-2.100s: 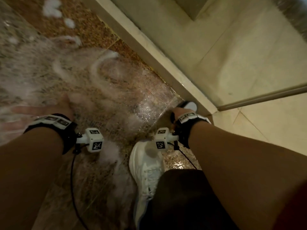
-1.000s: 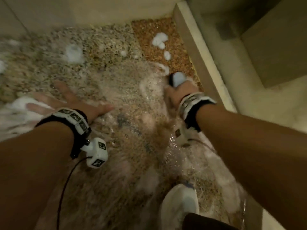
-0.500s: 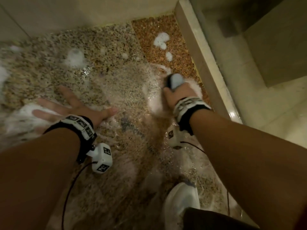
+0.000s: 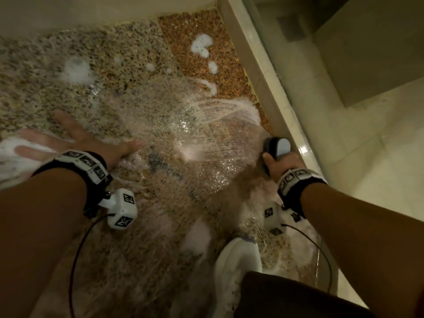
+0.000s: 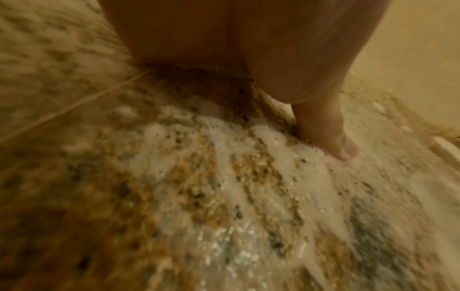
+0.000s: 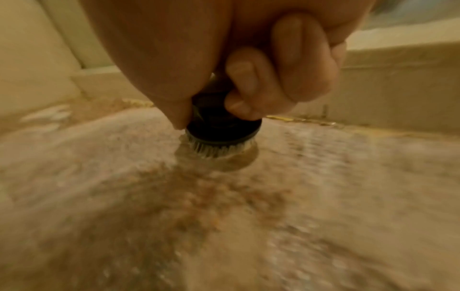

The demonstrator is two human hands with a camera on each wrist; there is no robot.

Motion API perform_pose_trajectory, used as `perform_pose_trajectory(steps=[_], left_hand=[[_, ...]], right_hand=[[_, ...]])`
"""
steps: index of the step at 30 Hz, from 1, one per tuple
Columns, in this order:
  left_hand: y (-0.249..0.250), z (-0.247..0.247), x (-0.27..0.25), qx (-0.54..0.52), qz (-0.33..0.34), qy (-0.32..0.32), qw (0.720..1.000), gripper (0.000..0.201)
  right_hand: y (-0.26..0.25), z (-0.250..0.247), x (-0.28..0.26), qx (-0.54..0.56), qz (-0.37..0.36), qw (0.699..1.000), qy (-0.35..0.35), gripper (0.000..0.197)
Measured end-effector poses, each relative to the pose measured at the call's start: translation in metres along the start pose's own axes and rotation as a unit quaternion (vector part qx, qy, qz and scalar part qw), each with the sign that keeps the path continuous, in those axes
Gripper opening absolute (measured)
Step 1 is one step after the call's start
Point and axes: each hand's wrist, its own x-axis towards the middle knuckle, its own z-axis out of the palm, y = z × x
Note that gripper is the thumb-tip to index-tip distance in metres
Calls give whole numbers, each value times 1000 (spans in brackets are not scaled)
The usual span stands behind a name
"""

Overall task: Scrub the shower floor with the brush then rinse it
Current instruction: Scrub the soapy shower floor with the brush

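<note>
Fingers (image 6: 251,82) of the right hand (image 4: 283,165) were curled tight round the brush (image 4: 276,146), its round black head and pale bristles (image 6: 220,148) pressed down on the wet shower floor (image 4: 142,92). Half a second before, the brush had been farther up the floor, away from the person's shoe; by this moment it had been drawn back and out until it sat just beside the pale curb (image 4: 263,72), leaving a fan of soapy streaks (image 4: 220,111) where it had passed. The left hand (image 4: 75,143) stayed as it had been, well apart from the curb, fingers spread wide and flat on the floor, the outer ones sunk in foam (image 4: 9,157). Blobs of foam (image 4: 202,48) near the curb lay unchanged. A white shoe (image 4: 236,265) stood on the floor below the brush.
</note>
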Motion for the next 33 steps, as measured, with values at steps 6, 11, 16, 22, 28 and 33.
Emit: perform_pose_trajectory(steps=[6, 11, 16, 22, 28, 33], left_hand=[[4, -3, -14, -20, 3, 7, 1000, 173], [8, -7, -18, -29, -6, -11, 1000, 169], [-2, 3, 10, -17, 7, 12, 1000, 179], [-5, 5, 15, -26, 6, 12, 1000, 172], [0, -3, -2, -14, 11, 10, 1000, 176], [-1, 1, 2, -37, 9, 9, 999, 176]], right_hand=[[-12, 4, 6, -39, 11, 999, -18, 90], [-73, -11, 27, -62, -38, 997, -18, 77], [-142, -48, 40, 76, -130, 988, -29, 46], [-99, -49, 21, -8, -128, 990, -50, 52], [0, 11, 12, -106, -10, 994, -13, 87], [-50, -5, 13, -135, -40, 989, -37, 70]])
